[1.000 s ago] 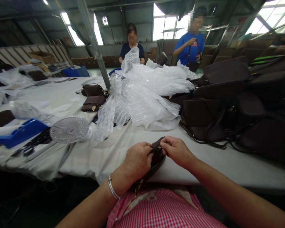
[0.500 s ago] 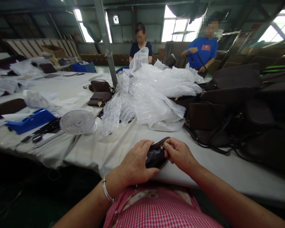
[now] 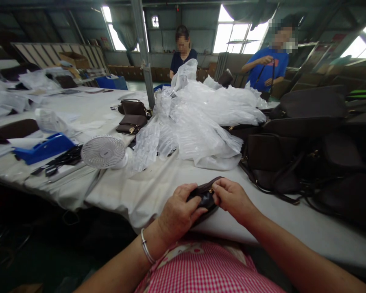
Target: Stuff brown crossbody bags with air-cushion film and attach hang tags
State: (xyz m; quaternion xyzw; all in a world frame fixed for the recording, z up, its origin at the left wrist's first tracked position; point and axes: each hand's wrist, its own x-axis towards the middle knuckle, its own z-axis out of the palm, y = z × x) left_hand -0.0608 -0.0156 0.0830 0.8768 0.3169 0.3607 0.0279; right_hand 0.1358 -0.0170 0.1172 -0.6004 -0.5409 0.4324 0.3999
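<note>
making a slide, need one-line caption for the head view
Left hand holds a dark bag; right hand pinches by its gold-coloured hardware; plastic wrap heaped beyond.

Two hands, one left hand (image 3: 178, 211) and one right hand (image 3: 233, 199), on one dark bag (image 3: 212, 208). Two white fans (image 3: 103, 151), one blue tape dispenser (image 3: 44, 149), one metal post (image 3: 144, 57), two co-workers (image 3: 184, 59), one heap of plastic wrap (image 3: 207, 118). Piled bags (image 3: 315, 103) at right: at least four, too overlapped for exact count.
</note>
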